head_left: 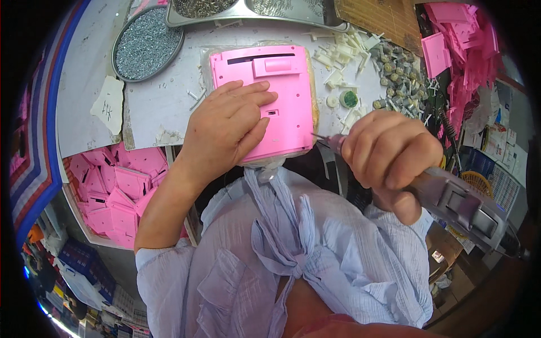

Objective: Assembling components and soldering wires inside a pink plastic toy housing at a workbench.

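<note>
A pink plastic housing [284, 90] with a long dark slot near its far edge lies on a plastic-wrapped pad at the table's near edge. My left hand [234, 118] rests on its left side, fingers stretched out over the surface. In my right hand [391, 155] is a power screwdriver [468, 208], my fingers wrapped round its body. Its thin bit [320, 136] points left, close to the housing's lower right edge; whether it touches, I cannot tell.
A round dish of small screws [147, 45] stands far left, near a metal tray [259, 12] of more hardware. White plastic parts [344, 56] and small motors [399, 73] lie to the right. Pink parts fill a box [115, 194] at lower left and pile up [462, 39] far right.
</note>
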`<state>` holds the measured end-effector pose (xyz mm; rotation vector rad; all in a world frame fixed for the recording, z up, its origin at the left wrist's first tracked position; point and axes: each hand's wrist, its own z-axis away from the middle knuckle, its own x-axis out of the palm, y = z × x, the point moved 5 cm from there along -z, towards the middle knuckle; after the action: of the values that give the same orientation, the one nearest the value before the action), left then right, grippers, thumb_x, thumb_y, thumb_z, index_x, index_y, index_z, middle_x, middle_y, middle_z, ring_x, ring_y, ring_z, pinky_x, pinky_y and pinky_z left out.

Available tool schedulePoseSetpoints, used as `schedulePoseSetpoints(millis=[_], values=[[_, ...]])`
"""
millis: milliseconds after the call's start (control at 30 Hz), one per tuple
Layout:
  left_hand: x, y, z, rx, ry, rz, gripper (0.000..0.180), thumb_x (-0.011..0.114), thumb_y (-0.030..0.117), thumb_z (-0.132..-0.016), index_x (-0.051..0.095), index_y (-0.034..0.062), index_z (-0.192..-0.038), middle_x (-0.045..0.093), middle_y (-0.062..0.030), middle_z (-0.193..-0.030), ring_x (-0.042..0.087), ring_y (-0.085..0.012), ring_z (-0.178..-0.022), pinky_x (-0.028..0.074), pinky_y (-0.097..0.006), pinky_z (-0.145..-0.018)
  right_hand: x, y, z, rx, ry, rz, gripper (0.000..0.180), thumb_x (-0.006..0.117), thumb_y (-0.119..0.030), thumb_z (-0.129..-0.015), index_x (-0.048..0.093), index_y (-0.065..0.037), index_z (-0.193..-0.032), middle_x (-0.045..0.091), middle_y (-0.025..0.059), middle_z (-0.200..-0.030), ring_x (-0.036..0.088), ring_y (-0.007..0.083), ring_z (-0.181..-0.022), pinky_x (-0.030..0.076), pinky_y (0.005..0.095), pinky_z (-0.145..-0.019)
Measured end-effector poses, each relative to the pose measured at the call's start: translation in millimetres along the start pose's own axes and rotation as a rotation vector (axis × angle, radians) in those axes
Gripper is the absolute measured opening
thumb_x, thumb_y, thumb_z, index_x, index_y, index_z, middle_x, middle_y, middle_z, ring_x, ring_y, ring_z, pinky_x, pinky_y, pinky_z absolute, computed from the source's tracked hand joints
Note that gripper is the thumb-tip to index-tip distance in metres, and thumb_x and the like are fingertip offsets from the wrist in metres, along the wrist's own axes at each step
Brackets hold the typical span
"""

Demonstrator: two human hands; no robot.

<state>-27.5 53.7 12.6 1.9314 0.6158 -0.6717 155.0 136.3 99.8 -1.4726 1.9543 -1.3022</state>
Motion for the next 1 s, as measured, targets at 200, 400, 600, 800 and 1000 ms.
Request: schedulePoseSetpoints(millis=[200, 400, 600, 800, 1000], values=[[0.8, -2.7, 4.0, -0.084, -0.001, 0.096, 0.007, 0.068, 0.006, -0.089, 0.062, 0.0031, -0.088, 0.072, -0.0105, -0.125, 0.066, -0.0302, -0.124, 0.048, -0.049, -0.107, 11.3, 36.3, -3.7, 0.036, -0.053, 0.191, 0.018, 0.07, -0.009, -0.086, 0.053, -0.006, -0.083, 0.056, 0.0037, -0.062, 0.054, 0.02, -0.048, 0.047, 0.0357, -0.047], [-0.9, -3.4, 3.9, -0.09, -0.005, 0.153, 0.008, 0.068, 0.008, -0.09, 0.061, 0.0043, -0.091, 0.071, -0.0128, -0.127, 0.065, -0.0328, -0.125, 0.047, -0.049, -0.107, -1.9, 29.1, -19.6, 0.078, -0.067, -0.039, 0.019, 0.071, -0.006, -0.082, 0.053, -0.006, -0.075, 0.055, 0.0054, -0.061, 0.054, 0.0215, -0.049, 0.044, 0.034, -0.045], [-0.9, -4.6, 4.3, -0.087, -0.025, 0.157, 0.011, 0.069, 0.007, -0.088, 0.06, 0.0033, -0.093, 0.071, -0.0135, -0.127, 0.064, -0.031, -0.126, 0.047, -0.049, -0.106, -11.9, 42.2, -31.8, 0.104, 0.083, 0.216, 0.024, 0.07, -0.016, -0.089, 0.05, -0.008, -0.08, 0.053, 0.0038, -0.059, 0.05, 0.0182, -0.048, 0.046, 0.0342, -0.05], [-0.5, -6.3, 5.6, -0.088, -0.041, 0.153, 0.01, 0.069, 0.008, -0.089, 0.06, 0.0039, -0.091, 0.071, -0.0139, -0.128, 0.064, -0.0317, -0.126, 0.048, -0.049, -0.105, -14.5, 48.2, -33.7, 0.134, 0.062, 0.234, 0.028, 0.072, -0.023, -0.091, 0.048, -0.012, -0.079, 0.052, 0.0021, -0.057, 0.049, 0.0178, -0.046, 0.045, 0.0364, -0.049], [-2.1, -6.5, 2.9, -0.094, -0.054, 0.168, 0.01, 0.069, 0.008, -0.089, 0.06, 0.0051, -0.089, 0.071, -0.0129, -0.128, 0.065, -0.0316, -0.126, 0.048, -0.049, -0.105, -57.5, 55.3, -75.9, 0.049, 0.127, 0.006, 0.028, 0.075, -0.016, -0.092, 0.049, -0.008, -0.085, 0.058, 0.0059, -0.068, 0.052, 0.0154, -0.057, 0.044, 0.0291, -0.055]])
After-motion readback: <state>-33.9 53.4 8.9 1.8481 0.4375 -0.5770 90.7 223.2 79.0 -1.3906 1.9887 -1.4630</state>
